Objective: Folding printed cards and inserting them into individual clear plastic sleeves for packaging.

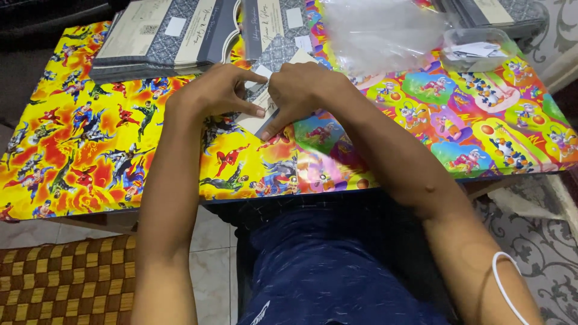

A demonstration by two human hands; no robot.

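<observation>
At the upper centre of the frame both hands pinch a small pale paper card (260, 114), the left hand (217, 90) from its left, the right hand (301, 90) from its right (equally near), its long axis tilted on the bright cartoon-printed table cover (90, 150).

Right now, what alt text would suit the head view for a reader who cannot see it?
A left hand and right hand together pinch a small grey-and-white patterned paper card on a table covered in bright cartoon wrapping paper, with stacks of matching grey cards and a crumpled clear plastic bag behind.
</observation>
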